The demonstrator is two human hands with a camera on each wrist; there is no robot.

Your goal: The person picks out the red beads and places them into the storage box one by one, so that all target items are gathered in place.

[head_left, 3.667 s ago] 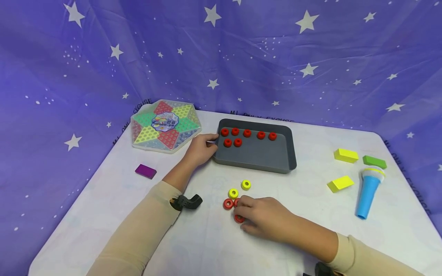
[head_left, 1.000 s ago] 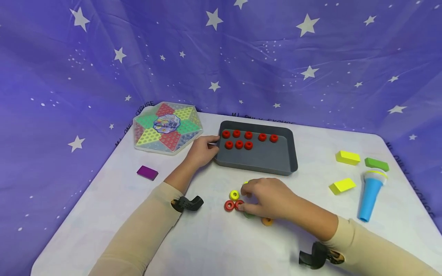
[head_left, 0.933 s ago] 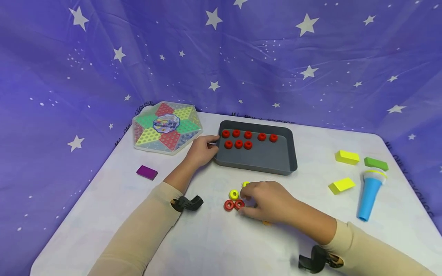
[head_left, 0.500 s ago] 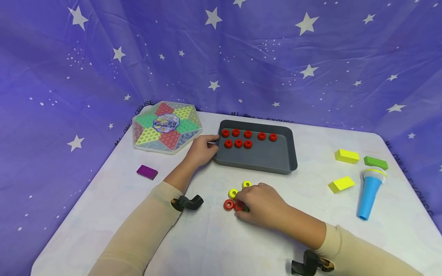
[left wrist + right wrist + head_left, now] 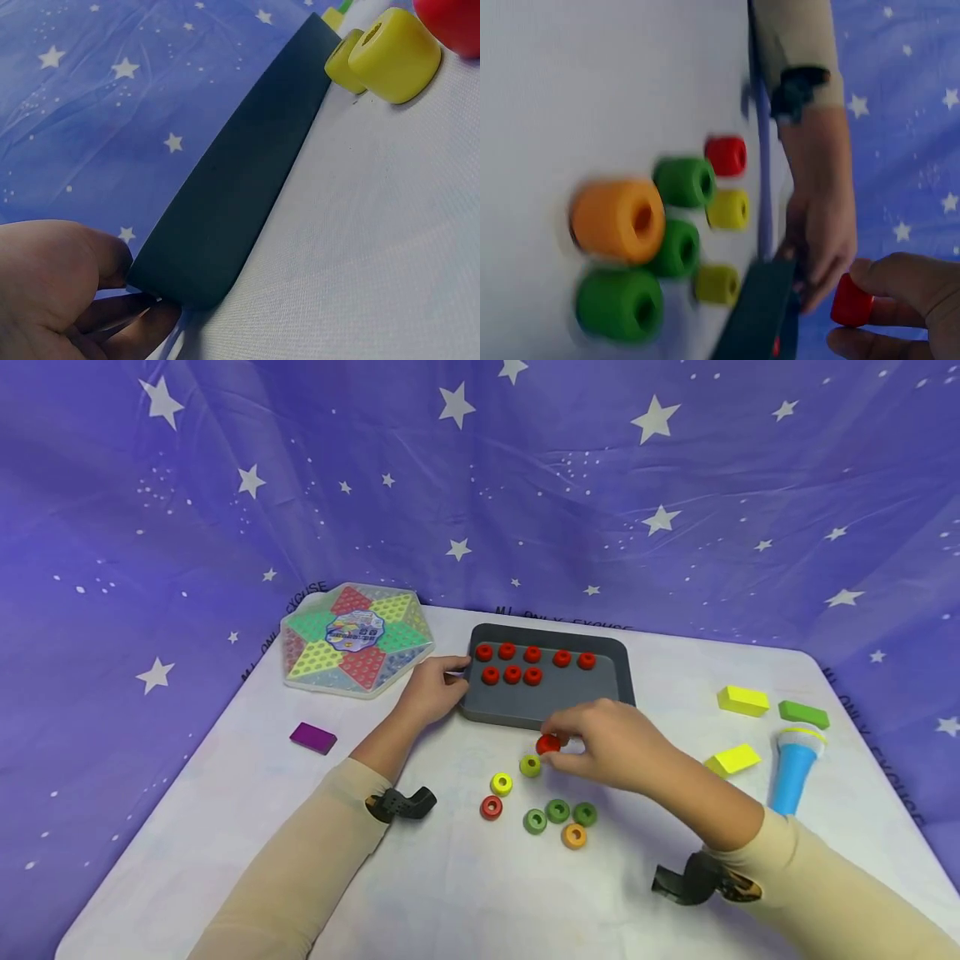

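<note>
My right hand (image 5: 615, 743) pinches a red bead (image 5: 548, 744) between thumb and fingers, just in front of the tray's near wall. The right wrist view shows that red bead (image 5: 851, 301) raised off the table. My left hand (image 5: 432, 691) grips the left end of the grey tray (image 5: 562, 703); in the left wrist view the thumb and fingers are at the corner of the tray wall (image 5: 225, 195). Inside the tray, several red beads (image 5: 512, 674) stand in two rows. Below the right hand lie a yellow bead (image 5: 502, 784), a darker yellow bead (image 5: 530, 766) and a red bead (image 5: 491, 807).
Several green beads (image 5: 557, 811) and an orange bead (image 5: 574, 837) lie nearer me. At the right are a toy microphone (image 5: 795, 768), yellow blocks (image 5: 742, 701) and a green block (image 5: 804, 714). A hexagonal Chinese checkers box (image 5: 356, 639) and a purple block (image 5: 313, 737) are left.
The right hand has picked a red bead out of the loose group and moved it away from me, toward the tray. Green and orange beads are uncovered. The left hand stays at the tray.
</note>
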